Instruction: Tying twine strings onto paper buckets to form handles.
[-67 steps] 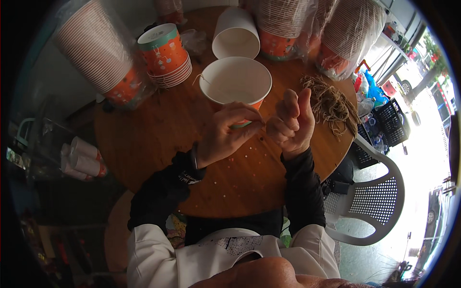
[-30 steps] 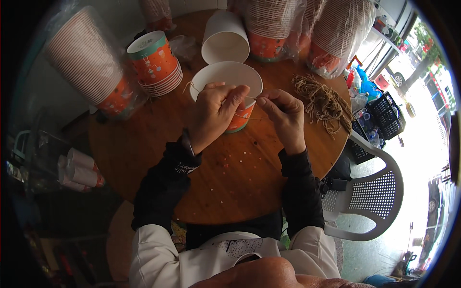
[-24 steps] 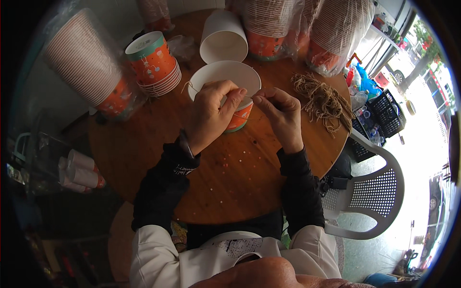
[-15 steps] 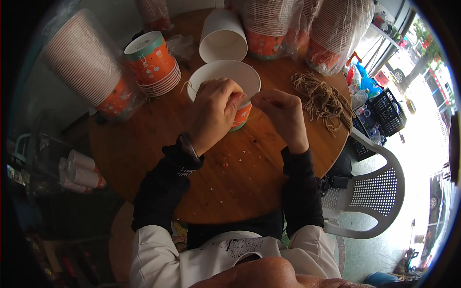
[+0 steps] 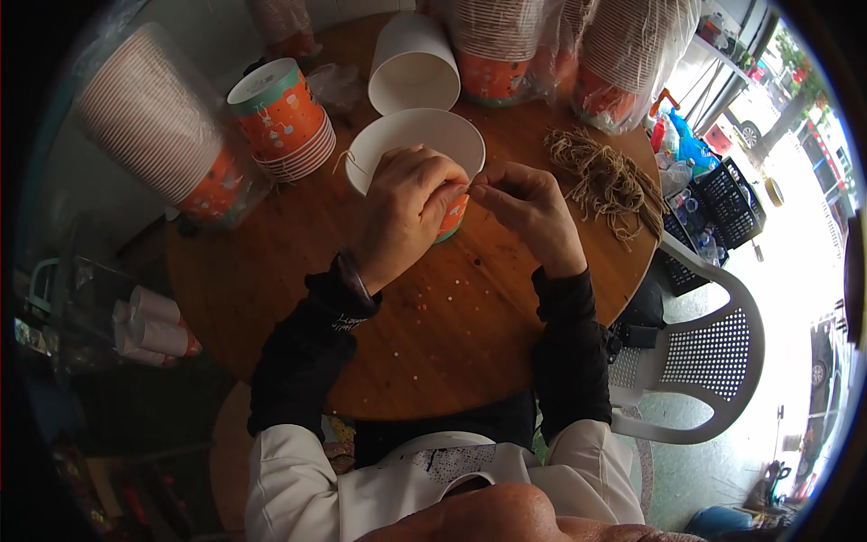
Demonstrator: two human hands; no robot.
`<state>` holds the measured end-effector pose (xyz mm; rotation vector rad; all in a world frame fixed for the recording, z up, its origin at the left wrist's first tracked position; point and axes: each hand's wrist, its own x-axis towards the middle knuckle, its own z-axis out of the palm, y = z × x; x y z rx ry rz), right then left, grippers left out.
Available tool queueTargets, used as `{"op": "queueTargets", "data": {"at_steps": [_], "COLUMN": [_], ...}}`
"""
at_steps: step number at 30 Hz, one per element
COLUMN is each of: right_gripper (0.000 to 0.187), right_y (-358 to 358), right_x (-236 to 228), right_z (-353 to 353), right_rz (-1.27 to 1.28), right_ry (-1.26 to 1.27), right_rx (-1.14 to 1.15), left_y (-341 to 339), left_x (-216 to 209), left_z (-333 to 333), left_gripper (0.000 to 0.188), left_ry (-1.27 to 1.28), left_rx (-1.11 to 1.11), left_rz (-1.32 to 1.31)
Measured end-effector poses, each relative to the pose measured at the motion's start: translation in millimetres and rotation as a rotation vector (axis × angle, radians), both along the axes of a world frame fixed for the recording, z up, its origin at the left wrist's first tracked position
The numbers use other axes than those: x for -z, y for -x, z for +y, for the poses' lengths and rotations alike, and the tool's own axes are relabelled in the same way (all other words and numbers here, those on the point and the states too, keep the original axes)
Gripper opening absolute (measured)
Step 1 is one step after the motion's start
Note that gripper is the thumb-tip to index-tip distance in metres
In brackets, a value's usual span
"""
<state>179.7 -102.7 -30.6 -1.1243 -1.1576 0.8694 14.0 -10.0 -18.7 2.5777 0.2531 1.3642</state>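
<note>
My left hand (image 5: 406, 217) and my right hand (image 5: 533, 217) are close together, with the tips of my fingers almost meeting. On my left hand, the thumb is pressed down on the bent fingers. On my right hand, the thumb and first finger make a tight little pinch. Both hands are narrow and hold a thin brown string (image 5: 345, 154). It is so small and dim between my fingertips that I can't tell how it bends there. Some of the string sticks out past the left rim of the big paper tub (image 5: 420, 126). That tub stands up on the round wooden table (image 5: 433, 361), just behind my hands, and they hide part of its front. It is white inside, and orange with a green bottom edge outside.

Behind it, a white tub (image 5: 415, 79) lies on its side, with its open end facing me. To the left is a short pile of upside-down tubs (image 5: 287, 117), and past that a tall stack in clear plastic (image 5: 153, 117) leans over. A messy heap of brown strings (image 5: 601, 176) sits near my right hand. Little pale dots (image 5: 450, 298) are on the wood between my black sleeves (image 5: 302, 352).
</note>
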Motion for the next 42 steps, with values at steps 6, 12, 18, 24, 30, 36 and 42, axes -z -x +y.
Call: {"op": "queueTargets", "data": {"at_steps": [6, 12, 18, 24, 30, 36, 42], "right_gripper": [0.009, 0.011, 0.009, 0.012, 0.014, 0.014, 0.014], "right_y": [-48, -82, -52, 8, 26, 33, 30], "right_x": [19, 52, 50, 50, 65, 72, 78], "right_z": [13, 36, 38, 34, 36, 37, 40], "right_rz": [0.611, 0.814, 0.509, 0.434, 0.410, 0.319, 0.331], "right_ry": [-0.556, -0.563, -0.387, -0.125, -0.088, 0.007, 0.050], "right_rx": [0.110, 0.179, 0.323, 0.161, 0.141, 0.069, 0.057], "left_y": [-11, -17, 0, 19, 19, 32, 36], "left_x": [7, 17, 25, 4, 11, 4, -2], "left_z": [-28, -16, 14, 23, 29, 38, 41], "left_gripper": [0.019, 0.027, 0.036, 0.031, 0.037, 0.049, 0.049], "left_ry": [-0.029, -0.131, 0.004, 0.312, 0.238, 0.383, 0.453], "left_rx": [0.232, -0.148, -0.168, -0.134, -0.097, -0.022, 0.015], "left_rz": [-0.051, 0.142, 0.294, 0.452, 0.428, 0.520, 0.542]}}
